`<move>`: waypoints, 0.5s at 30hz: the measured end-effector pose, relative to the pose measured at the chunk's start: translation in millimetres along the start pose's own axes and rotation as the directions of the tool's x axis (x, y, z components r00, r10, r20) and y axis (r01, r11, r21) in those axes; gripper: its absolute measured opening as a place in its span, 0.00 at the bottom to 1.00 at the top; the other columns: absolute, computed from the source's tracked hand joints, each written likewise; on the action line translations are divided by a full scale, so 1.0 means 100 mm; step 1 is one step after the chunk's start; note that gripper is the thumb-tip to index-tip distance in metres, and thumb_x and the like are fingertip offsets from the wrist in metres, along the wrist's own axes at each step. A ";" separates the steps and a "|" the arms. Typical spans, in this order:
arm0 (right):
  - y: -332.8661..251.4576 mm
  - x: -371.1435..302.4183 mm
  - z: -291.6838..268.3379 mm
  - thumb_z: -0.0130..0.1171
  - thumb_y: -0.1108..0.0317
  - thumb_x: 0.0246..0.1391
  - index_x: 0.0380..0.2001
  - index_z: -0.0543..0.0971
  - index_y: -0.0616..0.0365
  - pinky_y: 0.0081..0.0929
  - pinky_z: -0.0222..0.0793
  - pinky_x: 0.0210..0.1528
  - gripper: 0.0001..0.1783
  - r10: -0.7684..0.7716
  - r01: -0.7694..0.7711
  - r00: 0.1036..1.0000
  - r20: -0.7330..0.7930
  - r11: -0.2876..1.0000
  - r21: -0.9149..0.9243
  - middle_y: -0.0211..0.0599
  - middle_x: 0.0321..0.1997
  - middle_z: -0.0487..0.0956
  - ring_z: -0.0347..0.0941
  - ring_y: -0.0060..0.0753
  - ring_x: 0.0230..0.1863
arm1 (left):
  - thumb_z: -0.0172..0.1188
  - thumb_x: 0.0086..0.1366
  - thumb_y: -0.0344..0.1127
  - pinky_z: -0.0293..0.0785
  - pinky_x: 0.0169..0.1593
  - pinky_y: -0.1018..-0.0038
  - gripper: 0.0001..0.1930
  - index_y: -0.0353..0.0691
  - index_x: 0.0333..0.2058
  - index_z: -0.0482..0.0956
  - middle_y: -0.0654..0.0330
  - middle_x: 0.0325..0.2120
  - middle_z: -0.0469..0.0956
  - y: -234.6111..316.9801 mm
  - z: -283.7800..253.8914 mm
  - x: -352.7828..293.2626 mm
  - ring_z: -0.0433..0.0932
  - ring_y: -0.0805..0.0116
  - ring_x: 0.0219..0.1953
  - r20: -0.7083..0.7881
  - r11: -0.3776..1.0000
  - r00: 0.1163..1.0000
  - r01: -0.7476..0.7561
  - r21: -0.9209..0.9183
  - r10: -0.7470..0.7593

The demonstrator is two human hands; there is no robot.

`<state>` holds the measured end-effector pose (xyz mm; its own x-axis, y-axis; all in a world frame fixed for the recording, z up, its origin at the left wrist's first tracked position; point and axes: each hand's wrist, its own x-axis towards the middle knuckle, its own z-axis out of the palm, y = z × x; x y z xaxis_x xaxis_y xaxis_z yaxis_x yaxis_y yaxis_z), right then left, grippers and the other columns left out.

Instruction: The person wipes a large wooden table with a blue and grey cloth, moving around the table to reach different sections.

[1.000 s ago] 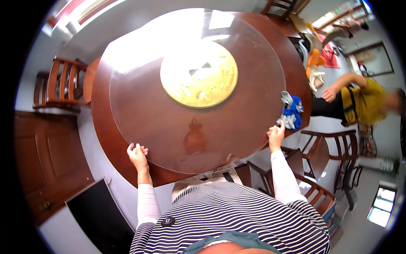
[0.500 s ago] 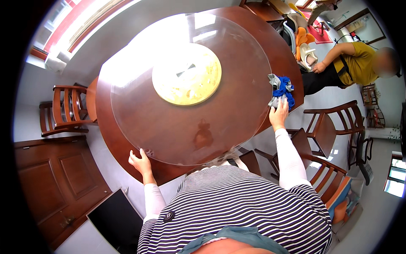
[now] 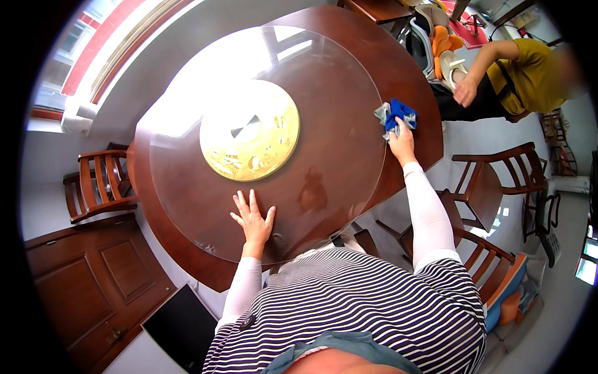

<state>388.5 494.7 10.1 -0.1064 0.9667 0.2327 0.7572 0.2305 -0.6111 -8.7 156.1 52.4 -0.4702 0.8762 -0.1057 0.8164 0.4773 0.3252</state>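
A large round glass turntable (image 3: pixel 261 206) covers most of the dark brown wooden table (image 3: pixel 417 81), with a round gold disc (image 3: pixel 274 149) at its middle. Fingers spread, my left hand (image 3: pixel 252 218) lies over the glass close to its near edge and holds nothing. At the right side of the table my right hand (image 3: pixel 402 141) is closed on a crumpled blue and grey cloth (image 3: pixel 397 115), which lies by the rim of the glass. Part of the cloth is hidden under my fingers.
A person in a yellow shirt (image 3: pixel 529 68) stands beyond the table's right side, near stacked white, grey and orange seats (image 3: pixel 443 43). Wooden chairs stand at the right (image 3: pixel 483 187) and left (image 3: pixel 103 181). A dark flat panel (image 3: pixel 180 327) leans at lower left, by a brown door (image 3: pixel 93 274).
My left hand has moved from the table's near-left edge rightward onto the glass, its fingers spreading. My right hand, now gripping the cloth, has shifted slightly up and left with it.
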 end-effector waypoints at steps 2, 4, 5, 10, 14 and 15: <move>-0.13 0.34 0.11 0.58 0.66 0.52 0.60 0.73 0.59 0.42 0.66 0.63 0.30 0.131 -0.136 0.991 0.042 0.977 0.163 0.60 0.57 0.76 0.72 0.60 0.60 | 0.60 0.61 0.64 0.33 0.66 0.28 0.48 0.51 0.73 0.51 0.48 0.75 0.38 0.03 0.10 0.03 0.33 0.47 0.76 0.021 0.990 0.999 0.021 0.142 -0.024; 0.05 0.72 0.25 0.58 0.65 0.54 0.61 0.72 0.63 0.34 0.67 0.63 0.31 0.252 -0.276 0.961 0.112 0.868 0.413 0.55 0.60 0.76 0.73 0.47 0.61 | 0.60 0.61 0.64 0.34 0.66 0.28 0.48 0.51 0.73 0.50 0.49 0.75 0.37 0.06 0.12 0.11 0.33 0.48 0.76 0.036 0.990 0.999 -0.002 0.143 -0.004; 0.14 0.86 0.34 0.58 0.65 0.54 0.62 0.71 0.64 0.31 0.68 0.62 0.32 0.324 -0.374 0.925 0.198 0.690 0.619 0.52 0.61 0.76 0.73 0.41 0.61 | 0.60 0.61 0.64 0.34 0.66 0.28 0.48 0.51 0.73 0.50 0.49 0.75 0.37 0.06 0.13 0.14 0.33 0.48 0.76 0.045 0.989 0.999 -0.010 0.145 0.003; -0.38 1.07 0.05 0.62 0.59 0.55 0.66 0.67 0.62 0.26 0.70 0.54 0.38 0.408 -0.623 0.772 0.487 0.637 0.454 0.44 0.59 0.76 0.74 0.32 0.55 | 0.58 0.62 0.64 0.33 0.66 0.27 0.48 0.49 0.73 0.48 0.47 0.75 0.33 0.12 0.12 0.08 0.29 0.46 0.76 0.105 0.986 0.992 0.051 0.161 -0.069; -0.25 0.68 0.06 0.62 0.54 0.56 0.69 0.64 0.58 0.28 0.73 0.39 0.40 0.445 -0.612 0.776 0.447 0.700 0.368 0.40 0.56 0.78 0.75 0.28 0.48 | 0.58 0.63 0.64 0.32 0.66 0.26 0.48 0.49 0.73 0.47 0.47 0.75 0.32 0.14 0.12 0.15 0.28 0.46 0.76 0.143 0.986 0.987 0.052 0.160 -0.075; -0.26 0.52 0.04 0.62 0.54 0.56 0.69 0.64 0.57 0.29 0.73 0.39 0.40 0.470 -0.653 0.749 0.467 0.644 0.399 0.39 0.56 0.77 0.75 0.28 0.49 | 0.58 0.63 0.64 0.32 0.66 0.26 0.48 0.49 0.73 0.47 0.47 0.75 0.32 0.13 0.11 0.14 0.28 0.46 0.76 0.150 0.984 0.985 0.062 0.164 -0.087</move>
<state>360.6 538.9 35.0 -0.0245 0.8844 -0.4662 0.2994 -0.4384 -0.8474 -1.3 175.3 45.1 -0.4839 0.8313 -0.2734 0.8295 0.5353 0.1593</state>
